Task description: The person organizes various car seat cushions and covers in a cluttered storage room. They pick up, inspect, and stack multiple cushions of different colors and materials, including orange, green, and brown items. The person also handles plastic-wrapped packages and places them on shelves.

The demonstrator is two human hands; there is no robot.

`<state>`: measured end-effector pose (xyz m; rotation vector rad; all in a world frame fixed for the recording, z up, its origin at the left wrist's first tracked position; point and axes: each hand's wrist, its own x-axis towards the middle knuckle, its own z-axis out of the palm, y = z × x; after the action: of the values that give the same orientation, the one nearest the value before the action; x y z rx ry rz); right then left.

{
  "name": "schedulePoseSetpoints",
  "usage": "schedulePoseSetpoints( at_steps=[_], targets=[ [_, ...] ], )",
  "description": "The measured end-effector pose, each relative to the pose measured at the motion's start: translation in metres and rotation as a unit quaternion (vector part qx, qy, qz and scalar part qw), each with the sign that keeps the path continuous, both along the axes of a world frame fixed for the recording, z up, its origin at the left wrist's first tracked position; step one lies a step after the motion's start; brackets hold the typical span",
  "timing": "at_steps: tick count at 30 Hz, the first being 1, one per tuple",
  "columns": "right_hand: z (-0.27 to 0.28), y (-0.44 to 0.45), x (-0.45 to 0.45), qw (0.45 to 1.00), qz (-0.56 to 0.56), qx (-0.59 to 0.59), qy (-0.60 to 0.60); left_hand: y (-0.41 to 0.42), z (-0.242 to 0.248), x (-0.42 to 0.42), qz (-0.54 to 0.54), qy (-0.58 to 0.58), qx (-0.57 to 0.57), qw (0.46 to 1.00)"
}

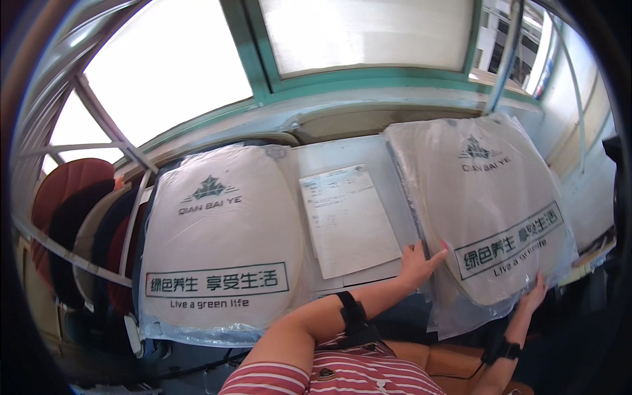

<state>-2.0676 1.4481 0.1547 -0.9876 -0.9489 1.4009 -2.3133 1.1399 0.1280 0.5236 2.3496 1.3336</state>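
Two stacks of flat, rounded pads in clear plastic bags, printed in green, lie before me: the left stack (222, 247) and the right stack (493, 197). My left hand (418, 261) is at the left edge of the right stack, thumb and fingers spread, its fingertips touching the plastic. My right hand (534, 295) is at that stack's lower right edge, fingers on the bag; part of it may be hidden beneath. Between the stacks, sheets of paper with handwriting (350, 222) lie on a pale board.
Dark, red and beige rounded pads (74, 207) stand in a row at the far left, behind a metal frame (74, 256). A green-framed window (365, 79) runs along the back. A metal pole (504, 59) rises behind the right stack. A cable (207, 368) hangs below the left stack.
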Motion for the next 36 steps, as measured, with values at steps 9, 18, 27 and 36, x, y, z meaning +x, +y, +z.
schedulePoseSetpoints(
  at_steps=[9,18,27,36],
  targets=[
    [-0.047,-0.143,-0.033,0.988,0.132,0.026,0.073,0.034,-0.018,0.017,0.04,-0.245,0.266,0.931],
    [-0.065,-0.089,-0.064,0.98,0.201,-0.005,0.0,0.007,0.038,-0.028,-0.14,-0.093,0.089,0.982],
    [-0.054,-0.344,-0.04,0.882,0.427,-0.094,-0.177,-0.405,0.138,-0.04,0.15,0.074,-0.013,0.986],
    [-0.019,-0.46,-0.235,0.647,0.734,-0.12,-0.166,-0.675,0.079,-0.034,0.483,0.097,-0.37,0.788]
  ],
)
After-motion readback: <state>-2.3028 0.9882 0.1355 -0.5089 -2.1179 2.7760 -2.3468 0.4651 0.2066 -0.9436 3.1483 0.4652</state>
